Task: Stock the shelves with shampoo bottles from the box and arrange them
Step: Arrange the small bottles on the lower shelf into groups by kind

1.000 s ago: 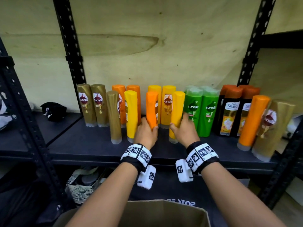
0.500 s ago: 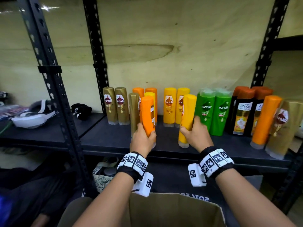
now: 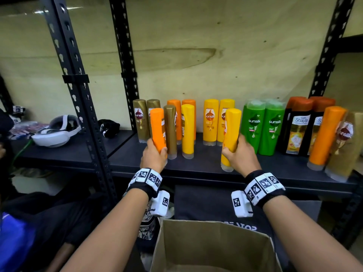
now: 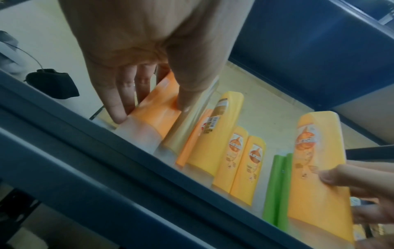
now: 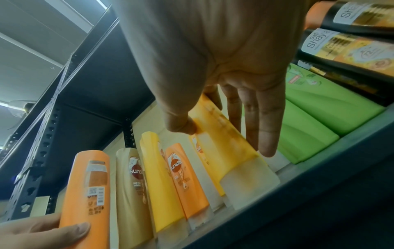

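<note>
Left hand (image 3: 153,157) gripping orange bottle (image 3: 157,129) low, gold bottle (image 3: 170,130) just beside its thumb; right hand (image 3: 240,154) gripping yellow bottle (image 3: 231,134), base on shelf (image 3: 196,171), green bottles (image 3: 263,124) beyond its fingers

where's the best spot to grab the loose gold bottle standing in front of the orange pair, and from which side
Take the gold bottle round its lower body, just above the clear cap it stands on, coming straight in from the shelf's open front. It stands upright, cap down and tall, so a low grip should tip it least. The yellow bottle and the orange bottle in the left hand crowd its sides.
</note>
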